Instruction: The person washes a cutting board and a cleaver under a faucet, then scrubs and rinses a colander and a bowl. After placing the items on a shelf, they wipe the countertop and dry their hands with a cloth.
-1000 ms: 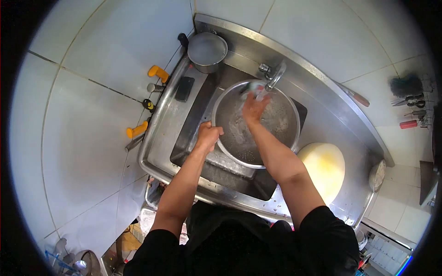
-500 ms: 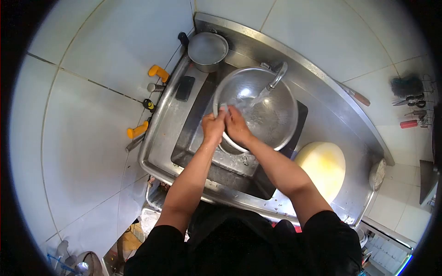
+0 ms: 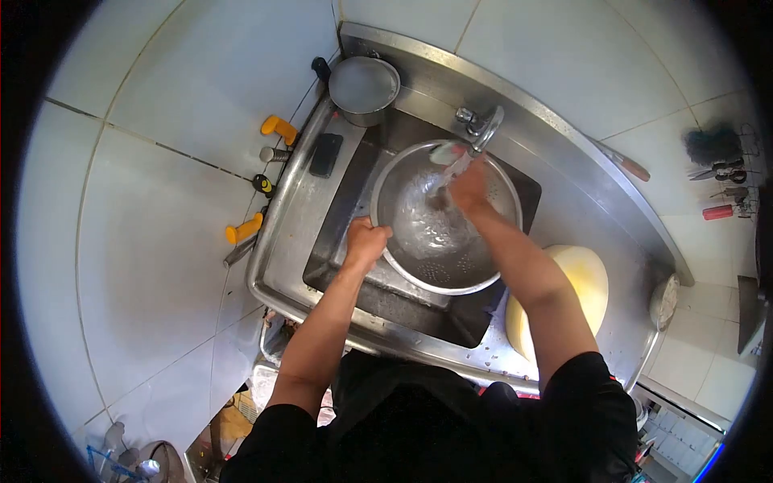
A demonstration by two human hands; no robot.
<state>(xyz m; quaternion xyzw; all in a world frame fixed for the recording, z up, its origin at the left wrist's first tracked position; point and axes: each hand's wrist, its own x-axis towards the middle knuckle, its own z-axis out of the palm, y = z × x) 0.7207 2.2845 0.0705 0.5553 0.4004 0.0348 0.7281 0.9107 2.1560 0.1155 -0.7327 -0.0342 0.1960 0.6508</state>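
A round metal colander (image 3: 403, 258) is in the sink, its perforations showing near the front and right side. My left hand (image 3: 369, 243) is closed around its rim at the left front. Over the colander's far right part is my right hand (image 3: 469, 187), in the stream from the faucet (image 3: 493, 129); its fingers are blurred and partly hidden by water. Just beyond them a pale green and red thing (image 3: 447, 153), too blurred to name, shows by the far rim. Water splashes into the bottom of the colander.
A lidded-looking metal pot (image 3: 364, 87) stands at the back left corner, near a dark rectangular block (image 3: 326, 155). A thick, yellowish-white round board (image 3: 584, 278) lies on the right drainboard. Orange-handled tools (image 3: 244, 229) line the left wall. A knife (image 3: 632, 166) is behind the sink.
Both hands were together at the colander's left rim. My right hand has moved away to the faucet stream; the left stays on the rim. The colander has shifted slightly toward me, showing its holes.
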